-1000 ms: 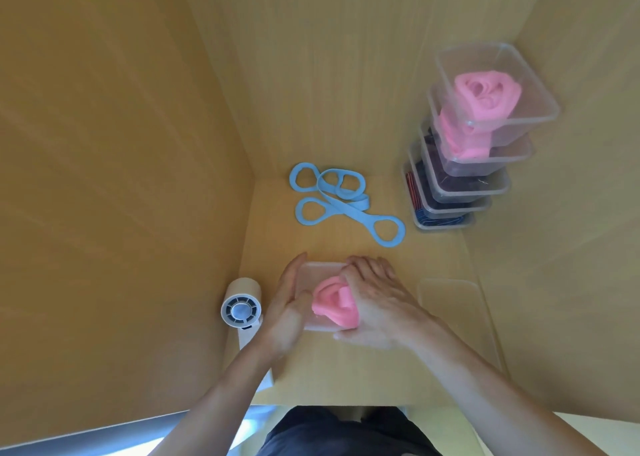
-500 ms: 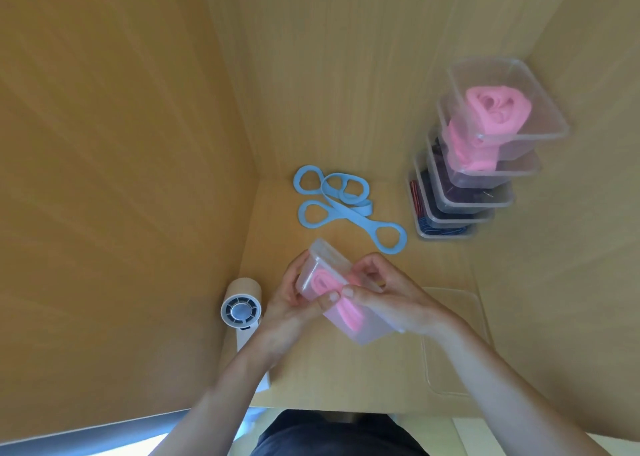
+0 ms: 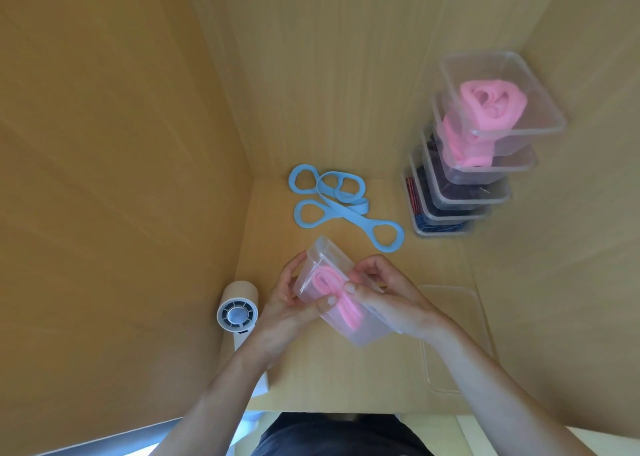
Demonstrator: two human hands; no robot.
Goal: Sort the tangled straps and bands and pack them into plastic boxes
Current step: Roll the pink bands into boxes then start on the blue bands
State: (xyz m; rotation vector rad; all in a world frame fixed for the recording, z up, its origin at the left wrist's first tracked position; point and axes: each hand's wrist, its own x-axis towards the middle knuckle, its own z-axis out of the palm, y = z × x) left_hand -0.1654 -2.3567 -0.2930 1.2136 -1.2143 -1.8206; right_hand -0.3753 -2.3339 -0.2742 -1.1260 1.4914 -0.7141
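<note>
Hands: left [image 3: 287, 311], right [image 3: 393, 299] grip 1 box [image 3: 330, 256], 1 pink band [image 3: 325, 279] inside | stacked boxes [image 3: 462, 195] 5

- 3 tan wood-grain panels enclose the space: left panel [image 3: 104, 178], back panel [image 3: 329, 74], right panel [image 3: 571, 265].
- A paler wooden desktop [image 3: 329, 379] meets them below.
- Light is soft and even; a bright pale strip [image 3: 114, 443] shows beyond the left panel's lower edge.

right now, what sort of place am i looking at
Probably a small work nook used as a sorting station: light wood panels close in the desk on three sides, packed clear plastic boxes stand stacked in the right corner, and loose blue bands lie on the desk.
</note>
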